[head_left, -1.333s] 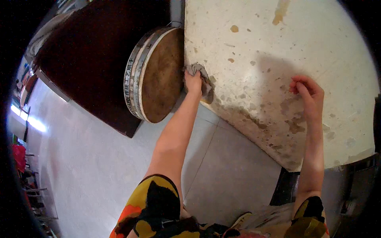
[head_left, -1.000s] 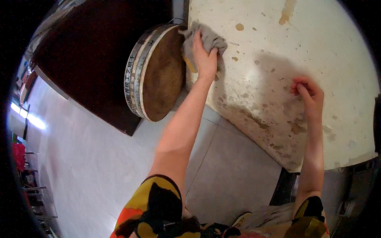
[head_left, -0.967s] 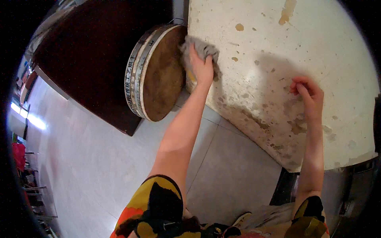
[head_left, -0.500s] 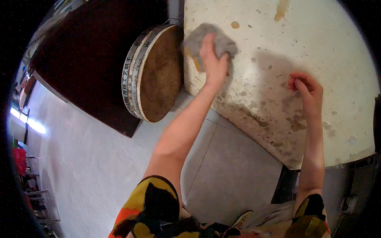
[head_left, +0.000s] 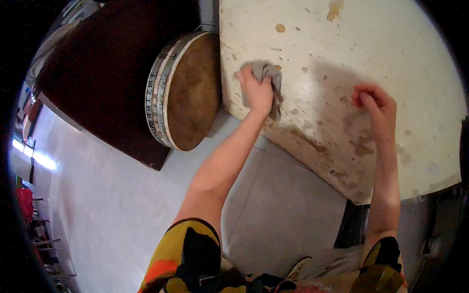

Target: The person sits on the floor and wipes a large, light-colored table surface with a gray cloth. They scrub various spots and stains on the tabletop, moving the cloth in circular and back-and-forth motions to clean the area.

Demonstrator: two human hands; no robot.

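Note:
My left hand (head_left: pixel 257 93) is closed on a bunched grey cloth (head_left: pixel 267 73), which lies against the stained cream-coloured tabletop (head_left: pixel 415 63) close to its left corner. Part of the cloth hangs out past my fingers, blurred by motion. Over the right part of the same surface, my right hand (head_left: pixel 377 105) hovers with its fingers curled in and the thumb against them. Whether those fingers hold anything is hidden. Brown blotches and wet-looking patches spread across the tabletop between my hands and along its near edge.
Left of the tabletop stands a round drum-like thing (head_left: pixel 193 93) with a brown face and a pale printed rim. It rests against a dark brown panel (head_left: pixel 117 83). Grey tiled floor (head_left: pixel 288 205) lies below, and chairs (head_left: pixel 46 239) show at the far left.
My left hand has drawn the cloth nearer to me across the tabletop, and the cloth looks more bunched. My right hand has stayed almost in place. The view has shifted slightly.

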